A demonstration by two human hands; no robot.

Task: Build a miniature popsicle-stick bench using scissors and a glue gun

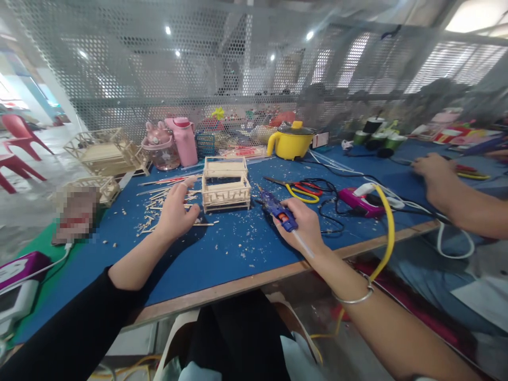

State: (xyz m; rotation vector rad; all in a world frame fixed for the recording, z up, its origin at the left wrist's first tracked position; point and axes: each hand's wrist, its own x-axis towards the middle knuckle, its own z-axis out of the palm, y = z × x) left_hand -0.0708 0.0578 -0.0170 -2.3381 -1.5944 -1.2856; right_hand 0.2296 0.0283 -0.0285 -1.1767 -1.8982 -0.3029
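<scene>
My right hand (304, 225) is wrapped around a blue hot glue gun (280, 210). A clear glue stick (304, 243) pokes out of its back, and its nozzle points away toward a small model (226, 196) built of thin wooden sticks. The nozzle is apart from the model, just to its right. Above a scatter of loose wooden sticks (156, 206), my left hand (177, 209) reaches with fingers stretched and thumb apart. No stick shows in its fingers, though the fingertips partly cover the pile.
Scissors (301, 193) with yellow handles lie right of the glue gun, near black cables and a purple power strip (361, 202). A yellow pot (293, 143) and a pink bottle (184, 142) stand behind. More stick models (105, 151) sit left. A co-worker's hand (438, 172) is at right.
</scene>
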